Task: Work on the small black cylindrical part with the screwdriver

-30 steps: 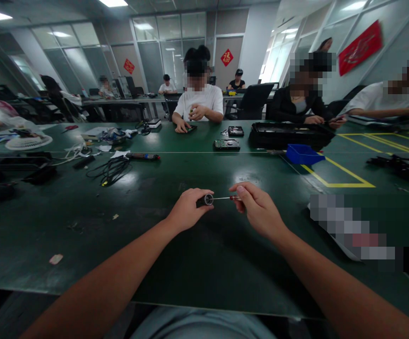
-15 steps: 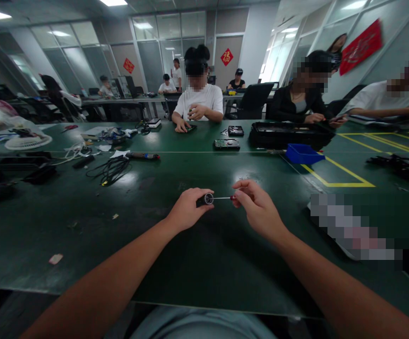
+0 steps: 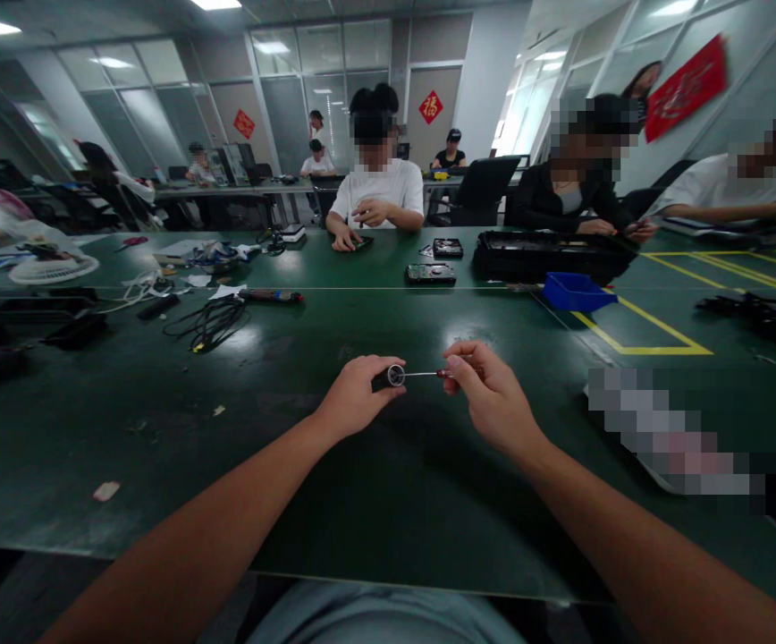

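My left hand (image 3: 356,396) is closed around a small dark cylinder with a silvery round end (image 3: 395,376), held just above the green table (image 3: 294,429). My right hand (image 3: 488,398) pinches a thin screwdriver (image 3: 428,373) with a red handle. The metal shaft runs left from my right fingers to the centre of the cylinder's end, and its tip touches that end. Both hands hover over the middle of the table, close to each other.
Black cables (image 3: 210,322), a tool (image 3: 271,296) and a white fan (image 3: 53,266) lie at the left. Two small devices (image 3: 431,274), a black tray (image 3: 549,255) and a blue bin (image 3: 574,292) sit beyond my hands. Several people sit across the table. Yellow tape (image 3: 636,351) marks the right side.
My right hand shifted slightly, showing more of the screwdriver's red handle. My left hand has barely moved. A person walks in the far background.
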Available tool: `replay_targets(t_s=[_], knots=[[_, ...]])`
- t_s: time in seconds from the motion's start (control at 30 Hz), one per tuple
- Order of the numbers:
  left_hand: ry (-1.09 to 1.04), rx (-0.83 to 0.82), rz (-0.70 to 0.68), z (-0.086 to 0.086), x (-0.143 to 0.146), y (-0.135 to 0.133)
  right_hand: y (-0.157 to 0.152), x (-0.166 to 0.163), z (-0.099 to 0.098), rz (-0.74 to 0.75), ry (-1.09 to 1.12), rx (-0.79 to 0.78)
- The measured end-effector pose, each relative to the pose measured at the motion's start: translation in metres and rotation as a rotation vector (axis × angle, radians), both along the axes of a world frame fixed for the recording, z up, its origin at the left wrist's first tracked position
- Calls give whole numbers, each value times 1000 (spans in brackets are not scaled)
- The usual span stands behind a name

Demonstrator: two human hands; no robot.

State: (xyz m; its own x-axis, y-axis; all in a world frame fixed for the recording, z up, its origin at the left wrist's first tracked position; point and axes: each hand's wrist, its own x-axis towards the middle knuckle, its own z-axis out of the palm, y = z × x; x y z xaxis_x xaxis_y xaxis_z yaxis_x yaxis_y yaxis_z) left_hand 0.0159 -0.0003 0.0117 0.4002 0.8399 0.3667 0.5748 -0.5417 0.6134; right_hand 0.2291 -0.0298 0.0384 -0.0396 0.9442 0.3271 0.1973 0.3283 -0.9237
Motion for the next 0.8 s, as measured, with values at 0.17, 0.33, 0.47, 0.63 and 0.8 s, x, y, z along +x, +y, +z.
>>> replay_targets(t_s=[0.17,0.33,0.47,0.63,0.8], knots=[[-1,-5,-13,-2,0,0,1,2,1,44,-7,-6],[5,-6,-19,-3,0,0,1,2,0,52,44,-30],[1,8,4,-1,1,-1,4,0,-6,28,215,-44],[-2,71,-48,3,3,-3,15,4,-11,9,444,-180],[42,76,-59,4,0,-1,26,12,-12,11,583,-438]])
